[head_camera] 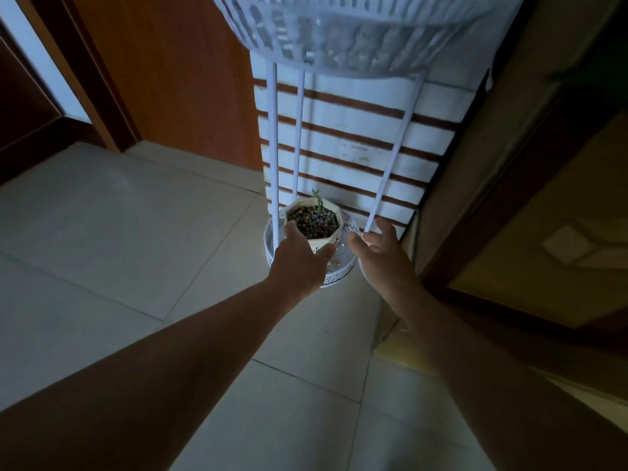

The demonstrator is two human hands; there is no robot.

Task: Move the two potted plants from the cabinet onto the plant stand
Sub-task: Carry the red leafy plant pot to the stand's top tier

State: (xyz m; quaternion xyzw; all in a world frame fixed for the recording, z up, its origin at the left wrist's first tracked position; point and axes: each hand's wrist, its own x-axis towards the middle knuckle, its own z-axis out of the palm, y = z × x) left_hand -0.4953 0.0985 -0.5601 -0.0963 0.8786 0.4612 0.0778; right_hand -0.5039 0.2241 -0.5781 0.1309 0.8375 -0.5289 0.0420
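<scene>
A white metal plant stand (273,137) rises against the striped wall, with a round lattice basket at the top (356,32) and a round lower tray (339,266) near the floor. A small cream octagonal pot (314,220), filled with pebbles and a thin green sprout, sits in the lower tray. My left hand (299,263) wraps the pot's near side, thumb on its left rim and fingers at its front right. My right hand (380,253) hovers just right of the pot, fingers spread, holding nothing. No second pot is in view.
Pale floor tiles (136,232) spread to the left and front. A brown door and frame (153,62) stand at the back left. A dark wooden cabinet (543,215) runs along the right, close to the stand's right leg (394,154).
</scene>
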